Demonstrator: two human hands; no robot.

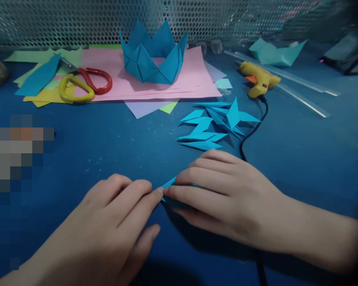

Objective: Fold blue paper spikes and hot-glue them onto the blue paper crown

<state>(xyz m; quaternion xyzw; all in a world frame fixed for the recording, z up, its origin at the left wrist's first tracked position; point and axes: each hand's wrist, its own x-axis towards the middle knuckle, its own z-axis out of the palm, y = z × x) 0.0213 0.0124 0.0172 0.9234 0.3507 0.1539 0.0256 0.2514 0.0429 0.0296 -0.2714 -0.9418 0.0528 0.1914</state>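
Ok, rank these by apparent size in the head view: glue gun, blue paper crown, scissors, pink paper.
Largest to smallest, by outline:
1. Pink paper, partly covered
2. Blue paper crown
3. Scissors
4. Glue gun

The origami crown (146, 65), the pile of folded pieces (204, 126) and the partly covered blue piece (169, 182) look like smooth, matt paper, as do the pink sheets (193, 79). The scissors (82, 73) pair glossy plastic handles (103, 90) with metal blades (68, 64); the glue gun (261, 82) is smooth plastic, the glue sticks (304, 101) clear and shiny. The desk (113, 135) is smooth and white-flecked, the perforated mesh panel (62, 24) metallic.
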